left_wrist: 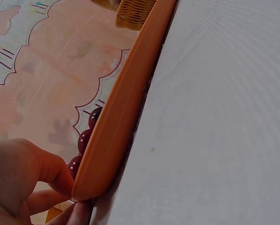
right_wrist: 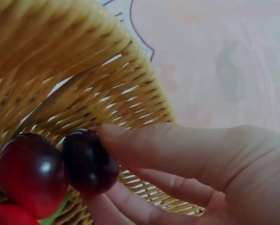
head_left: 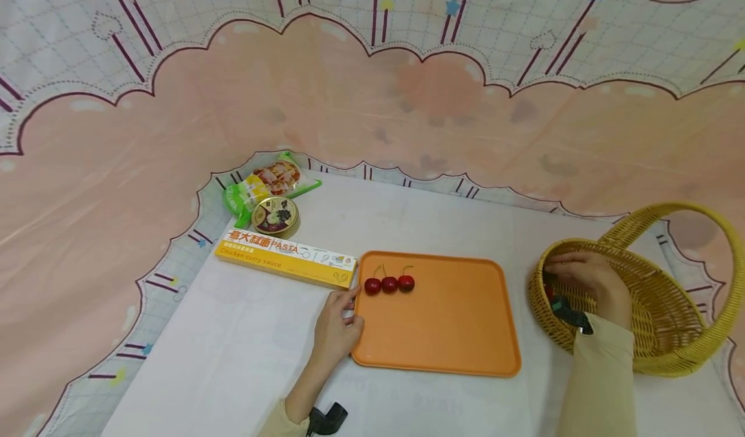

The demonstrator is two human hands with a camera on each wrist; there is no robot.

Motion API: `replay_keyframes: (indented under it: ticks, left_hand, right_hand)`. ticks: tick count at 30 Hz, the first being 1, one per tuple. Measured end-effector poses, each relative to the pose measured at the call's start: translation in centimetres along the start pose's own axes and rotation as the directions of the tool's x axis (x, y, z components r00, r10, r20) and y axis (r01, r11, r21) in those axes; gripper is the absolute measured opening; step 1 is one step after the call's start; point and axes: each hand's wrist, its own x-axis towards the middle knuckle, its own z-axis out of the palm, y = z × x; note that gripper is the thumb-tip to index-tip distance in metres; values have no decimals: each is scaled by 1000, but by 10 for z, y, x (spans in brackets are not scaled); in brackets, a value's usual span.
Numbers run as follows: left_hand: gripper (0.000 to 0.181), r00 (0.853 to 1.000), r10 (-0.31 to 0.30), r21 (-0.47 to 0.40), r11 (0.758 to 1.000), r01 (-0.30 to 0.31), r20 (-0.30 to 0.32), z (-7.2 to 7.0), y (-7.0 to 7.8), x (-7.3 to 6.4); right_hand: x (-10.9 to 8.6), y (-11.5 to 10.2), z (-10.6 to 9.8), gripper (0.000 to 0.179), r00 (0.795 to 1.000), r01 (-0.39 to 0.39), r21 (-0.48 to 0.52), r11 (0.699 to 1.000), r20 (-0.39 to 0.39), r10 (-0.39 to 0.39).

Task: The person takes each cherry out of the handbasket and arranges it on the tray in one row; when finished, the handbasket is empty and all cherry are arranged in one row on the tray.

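Three dark red cherries [head_left: 389, 284] with stems lie in a row near the upper left of the orange tray [head_left: 442, 324]. My left hand [head_left: 337, 326] pinches the tray's left edge; in the left wrist view the thumb and fingers meet at the rim. Inside the yellow wicker basket [head_left: 669, 314] at the right, my right hand [head_left: 588, 278] reaches down by the left wall. The right wrist view has its thumb and fingers pinching a dark cherry [right_wrist: 90, 161]. Against it sits a redder cherry [right_wrist: 32, 173], with part of a bright red fruit [right_wrist: 11, 215] below.
Left of the tray lies a yellow and white pasta box [head_left: 285, 258], its right end close to the tray's corner. Behind the box are a round tin [head_left: 275, 216] and a green food packet [head_left: 250, 194]. The basket's tall handle [head_left: 730, 256] arches up at the right.
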Motion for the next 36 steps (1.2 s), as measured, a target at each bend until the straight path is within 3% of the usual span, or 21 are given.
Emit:
replay_keyframes:
  ticks: [3,8,11,14,19,26,30,33,36]
  left_hand:
    - [53,1000,-9,10,1000,9,2,0,1,0]
    - [52,1000,-22,21,1000,22,10,-1,1,1]
    - [53,1000,-21,22,1000,21,11,-1,1,1]
    - [52,1000,-22,25,999,22,11,-1,1,0]
    - [52,1000,-14,31,999,14,7,0,1,0]
    - [52,1000,-13,33,999,13,3,1,0,-1]
    - [53,1000,-8,35,999,8,2,1,1,-1]
    - [53,1000,-11,34,999,11,7,1,1,-1]
    - [53,1000,-12,39,999,12,3,2,1,-1]
  right_hand:
    - [-1,-1,1,53,1000,-17,6,1000,12,17]
    - [1,2,7,37,999,2,130,992,44,-8]
    - [0,3,7,42,998,3,104,995,55,-9]
    - [-2,3,7,55,999,7,8,1000,42,-8]
    - [-6,-2,8,52,1000,-9,23,1000,24,8]
    - [-22,-18,7,22,995,26,105,994,-96,-16]
    - [-29,-30,14,6,979,111,140,984,-185,-84]
    - [-30,-39,29,24,958,201,79,976,-225,-178]
    - [-26,-50,53,43,946,231,-8,973,-231,-227]
